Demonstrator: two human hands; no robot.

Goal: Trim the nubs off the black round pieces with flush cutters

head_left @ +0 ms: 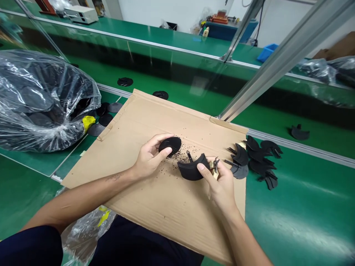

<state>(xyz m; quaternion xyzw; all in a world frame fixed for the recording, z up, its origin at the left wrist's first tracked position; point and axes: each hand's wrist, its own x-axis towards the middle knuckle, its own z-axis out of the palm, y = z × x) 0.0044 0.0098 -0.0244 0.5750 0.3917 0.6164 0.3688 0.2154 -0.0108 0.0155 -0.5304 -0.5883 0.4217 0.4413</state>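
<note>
Black disc (170, 145) sat pinched in the left hand (149, 157) over the cardboard sheet (166, 210); the right hand (222, 183) gripped a curved black stack (191, 170) together with small nippers (215, 165), a crowded hold that might spill pieces or nick skin

Words to read: there were none clear enough to read.
Yellow tag (88, 122): it sat by the clear bag (41, 99), and any print on it was too small to read.
White box (80, 14): it stood far off at the back, and its front was too blurry to read.
</note>
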